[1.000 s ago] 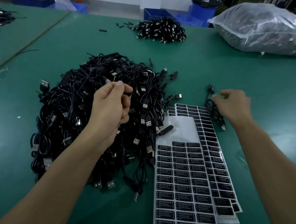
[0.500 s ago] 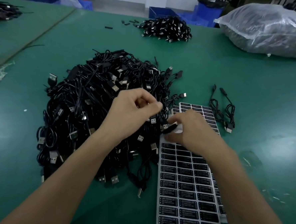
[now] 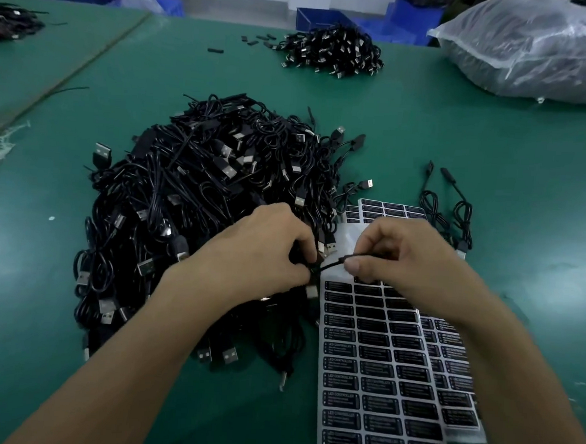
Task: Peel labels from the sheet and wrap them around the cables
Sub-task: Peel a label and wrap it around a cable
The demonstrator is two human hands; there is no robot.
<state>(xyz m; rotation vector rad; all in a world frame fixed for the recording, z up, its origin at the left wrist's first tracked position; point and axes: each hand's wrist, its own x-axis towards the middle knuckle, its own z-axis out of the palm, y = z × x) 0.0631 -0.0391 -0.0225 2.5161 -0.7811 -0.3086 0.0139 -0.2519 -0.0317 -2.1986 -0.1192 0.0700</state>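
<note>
Fingers (image 3: 352,265) hide cable (image 3: 332,263) ends (both).

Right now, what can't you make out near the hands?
- Head view: any label on the cable, hidden under the right hand.
- Cable's other end, covered by the left hand.
- Small print on the label sheet, blurred.
- Lower sheet, mostly under the top one.

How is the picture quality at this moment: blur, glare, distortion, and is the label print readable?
Head view: even, soft lighting with faint shadows; left hand, right hand and the cable they pinch are fairly sharp; headings on the label sheet read LED CONTROLLER, finer print blurs; sheen on the plastic bag; wide-angle stretches the frame edges.
</note>
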